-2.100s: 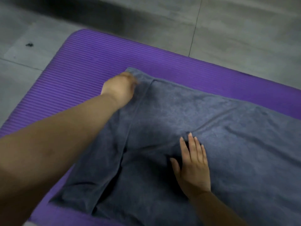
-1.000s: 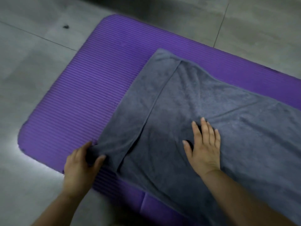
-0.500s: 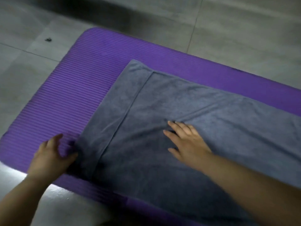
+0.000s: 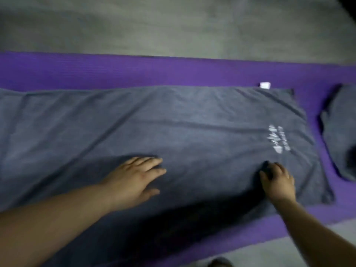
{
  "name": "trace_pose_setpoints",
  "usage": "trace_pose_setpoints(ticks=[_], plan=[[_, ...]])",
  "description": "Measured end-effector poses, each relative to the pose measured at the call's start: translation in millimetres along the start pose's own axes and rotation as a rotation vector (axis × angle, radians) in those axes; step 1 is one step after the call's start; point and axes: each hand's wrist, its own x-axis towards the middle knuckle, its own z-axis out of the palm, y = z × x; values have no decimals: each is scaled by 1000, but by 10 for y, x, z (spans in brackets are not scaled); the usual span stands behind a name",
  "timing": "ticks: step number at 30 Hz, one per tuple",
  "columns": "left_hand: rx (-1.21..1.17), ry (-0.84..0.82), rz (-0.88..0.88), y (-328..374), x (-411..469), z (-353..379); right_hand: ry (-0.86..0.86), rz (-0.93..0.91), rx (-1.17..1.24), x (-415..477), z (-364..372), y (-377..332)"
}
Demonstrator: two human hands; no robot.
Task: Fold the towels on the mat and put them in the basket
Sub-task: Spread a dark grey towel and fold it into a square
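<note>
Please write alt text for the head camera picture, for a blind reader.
Two bare hands rest on a long grey towel spread flat on a purple foam mat: the left hand flat, the right hand near a white print. A second grey towel lies at right.

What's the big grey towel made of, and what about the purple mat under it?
The grey towel looks like soft, matte cloth, probably microfibre or terry: it lies in gentle creases without shine. The purple mat seems to be foam or rubber: dull, flat, with a straight even edge. The blur leaves both uncertain.
</note>
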Motion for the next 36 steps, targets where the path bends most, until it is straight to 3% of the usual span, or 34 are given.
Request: trace_pose_setpoints(ticks=[5, 7, 11, 16, 22, 26, 33, 36], plan=[[114, -17, 205, 450, 273, 491, 213, 457, 103, 45, -82, 829], [94, -9, 230, 454, 285, 618, 224, 574, 191, 146, -157, 1027], [71, 56, 301, 373, 310, 658, 256, 672, 295, 327, -279, 1247], [82, 113, 294, 358, 315, 751, 149, 712, 246, 503, -317, 1468], [120, 128, 302, 318, 315, 748, 323, 736, 159, 369, -410, 1354], [136, 149, 293, 271, 304, 642, 459, 403, 39, 279, -188, 784], [176, 160, 111, -76, -51, 271, 136, -540, -96, 23, 367, -568], [138, 180, -81, -382, -472, 207, 31, -841, -194, -247, 525, -1071]])
